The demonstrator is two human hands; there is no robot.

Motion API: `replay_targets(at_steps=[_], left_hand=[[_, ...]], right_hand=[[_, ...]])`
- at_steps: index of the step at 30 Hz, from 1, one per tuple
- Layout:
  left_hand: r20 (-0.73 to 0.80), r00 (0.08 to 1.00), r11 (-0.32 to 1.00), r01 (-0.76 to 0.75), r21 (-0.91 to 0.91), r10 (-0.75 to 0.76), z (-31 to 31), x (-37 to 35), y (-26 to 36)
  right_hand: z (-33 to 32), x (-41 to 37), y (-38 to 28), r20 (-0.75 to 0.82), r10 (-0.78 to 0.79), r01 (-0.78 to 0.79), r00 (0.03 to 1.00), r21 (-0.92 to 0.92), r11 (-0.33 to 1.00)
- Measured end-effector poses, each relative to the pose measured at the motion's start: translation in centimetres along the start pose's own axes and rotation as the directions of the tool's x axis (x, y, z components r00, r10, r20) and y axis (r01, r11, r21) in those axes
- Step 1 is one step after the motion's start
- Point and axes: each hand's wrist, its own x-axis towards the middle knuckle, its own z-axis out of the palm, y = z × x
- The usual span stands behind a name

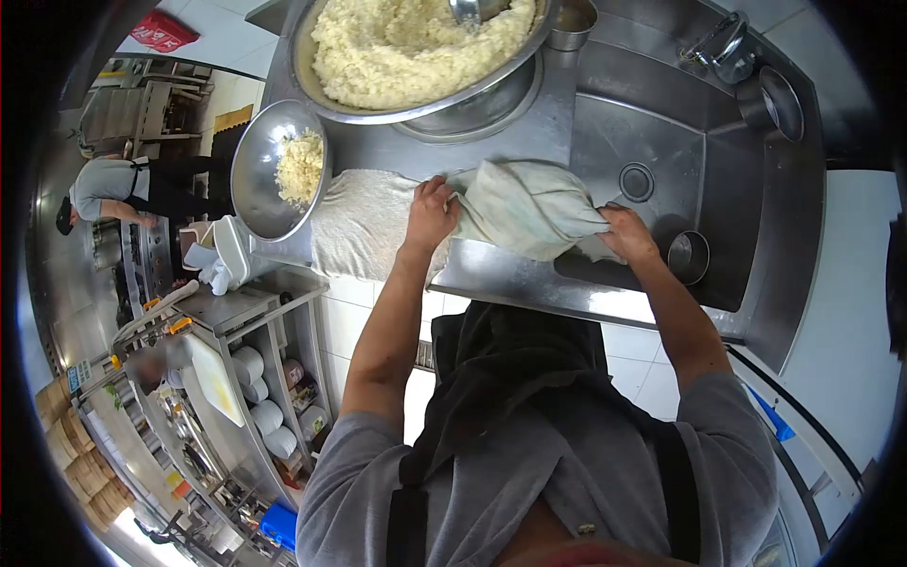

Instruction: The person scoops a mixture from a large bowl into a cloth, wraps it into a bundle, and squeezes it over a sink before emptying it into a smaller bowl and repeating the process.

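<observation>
the left hand [433,212] and the right hand [630,234] each have closed grip on one end of the pale cloth [529,203], stretched between tabletop [378,146] and sink [652,132], and moving it seems to need even tension.

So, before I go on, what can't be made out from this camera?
All in the head view:
- Beneath the bunched cloth: hidden by its folds.
- Right hand, fingertips: hidden in the cloth.
- Large bowl, far rim: cut off by the top edge.
- Metal utensil in it, upper end: cut off by the top edge.
- Red packet, lettering: too small.
</observation>
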Motion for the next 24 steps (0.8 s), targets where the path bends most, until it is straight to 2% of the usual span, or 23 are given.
replay_targets(at_steps=[1, 3, 4, 5, 6, 7, 8, 9, 10, 12, 13, 15, 16, 17, 18, 19, 20, 21, 22, 23, 24], left_hand=[[-0.005, 1.000, 1.000, 0.001, 0.007, -0.001, 0.1, 0.2, 0.8], [0.079, 0.988, 0.949, 0.104, 0.296, -0.133, 0.1, 0.7, 2.5], [0.035, 0.999, 0.947, 0.001, 0.323, -0.013, 0.6, 0.7, 2.2], [0.036, 0.999, 0.945, 0.000, 0.327, -0.013, 1.1, 1.0, 1.8], [0.048, 0.998, 0.943, 0.020, 0.333, -0.038, 1.2, 1.6, 1.9], [0.059, 0.996, 0.940, 0.040, 0.338, -0.063, 1.3, 2.2, 2.0], [0.150, 0.952, 0.937, 0.219, 0.273, -0.267, 1.7, 2.9, 2.2], [0.146, 0.952, 0.935, 0.222, 0.278, -0.269, 1.8, 3.8, 2.7], [0.190, 0.897, 0.896, 0.337, 0.289, -0.399, 2.0, 5.1, 2.8], [0.239, 0.774, 0.803, 0.517, 0.296, -0.587, 2.4, 7.7, 2.9], [0.235, 0.773, 0.800, 0.517, 0.305, -0.589, 2.1, 8.6, 4.1], [0.165, 0.639, 0.635, 0.631, 0.446, -0.751, 1.9, 10.3, 6.5], [0.169, 0.594, 0.596, 0.658, 0.461, -0.787, 2.0, 10.1, 6.8], [0.170, 0.590, 0.592, 0.656, 0.468, -0.789, 2.1, 9.8, 6.9], [0.223, 0.538, 0.578, 0.698, 0.424, -0.813, 2.3, 9.5, 6.3], [0.275, 0.488, 0.560, 0.737, 0.380, -0.828, 2.7, 9.1, 5.0], [0.263, 0.455, 0.522, 0.793, 0.315, -0.850, 3.2, 9.0, 3.7], [0.263, 0.454, 0.521, 0.791, 0.320, -0.851, 3.1, 8.8, 4.3], [0.386, 0.407, 0.416, 0.907, -0.064, -0.828, 2.8, 8.7, 5.4], [0.507, 0.397, 0.191, 0.892, -0.411, -0.765, 2.7, 8.8, 6.6], [0.511, 0.392, 0.187, 0.894, -0.407, -0.765, 3.3, 9.4, 7.7]], right_hand=[[-0.2, 0.1, 0.0, 0.005, -0.016, 0.016, 1.000, 0.033, 0.999], [0.5, 0.4, 0.3, -0.029, -0.011, 0.014, 1.000, 0.107, 0.994], [0.8, 0.5, 0.3, -0.073, -0.028, 0.038, 0.997, 0.145, 0.989], [1.0, 0.6, 0.5, -0.118, -0.043, 0.064, 0.992, 0.182, 0.981], [1.1, 0.8, 0.4, -0.210, -0.129, 0.171, 0.969, 0.196, 0.966], [0.9, 0.9, 0.4, -0.211, -0.131, 0.175, 0.969, 0.200, 0.964], [0.8, 1.0, 0.3, -0.017, 0.037, -0.030, 0.999, 0.304, 0.952], [0.3, 0.9, -0.1, 0.192, 0.185, -0.245, 0.964, 0.361, 0.900], [1.4, 0.7, 0.4, 0.110, 0.214, -0.241, 0.971, 0.478, 0.845], [3.3, 0.8, 1.5, 0.081, 0.200, -0.213, 0.976, 0.518, 0.828], [4.4, 0.9, 2.2, 0.055, 0.199, -0.196, 0.979, 0.554, 0.809], [5.3, 1.0, 2.7, 0.076, 0.197, -0.204, 0.978, 0.569, 0.796], [4.7, 0.9, 2.1, 0.096, 0.236, -0.248, 0.967, 0.564, 0.787], [4.2, 0.7, 1.5, 0.117, 0.273, -0.290, 0.955, 0.558, 0.777], [4.2, 0.6, 1.5, 0.118, 0.270, -0.288, 0.956, 0.563, 0.774], [4.4, 0.5, 1.4, 0.053, 0.293, -0.264, 0.955, 0.602, 0.754], [4.7, 0.5, 1.4, -0.008, 0.320, -0.242, 0.947, 0.637, 0.732], [5.0, 0.5, 1.5, -0.006, 0.321, -0.243, 0.947, 0.640, 0.728], [5.3, 0.7, 1.6, -0.031, 0.352, -0.260, 0.936, 0.615, 0.745], [5.6, 0.7, 1.7, -0.053, 0.383, -0.281, 0.922, 0.588, 0.759], [5.6, 0.8, 1.8, -0.048, 0.386, -0.287, 0.921, 0.587, 0.757]])
